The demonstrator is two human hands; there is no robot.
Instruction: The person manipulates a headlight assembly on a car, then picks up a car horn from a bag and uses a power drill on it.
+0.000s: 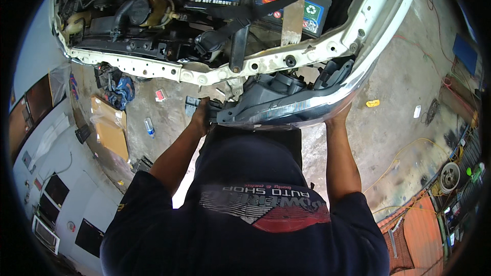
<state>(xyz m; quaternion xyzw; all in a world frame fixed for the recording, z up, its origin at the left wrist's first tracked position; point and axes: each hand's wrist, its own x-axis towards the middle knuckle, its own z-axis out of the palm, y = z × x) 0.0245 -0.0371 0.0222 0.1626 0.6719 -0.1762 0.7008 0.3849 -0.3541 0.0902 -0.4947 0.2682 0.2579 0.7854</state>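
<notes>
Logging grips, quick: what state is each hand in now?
Left hand: closed, holding the headlight by its left end.
Right hand: against the headlight's right end; fingers hidden, so open or closed cannot be told.

Glossy plastic headlight (289, 111), painted metal car frame (153, 70), rough concrete floor (396, 122)

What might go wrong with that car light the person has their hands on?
The headlight could drop to the concrete floor if a grip slips: the left hand grasps one end, while the right hand is at the other, its fingers hidden. Its glossy lens might get scratched against the pale metal frame close by. Bare fingers could perhaps be pinched there too.
</notes>
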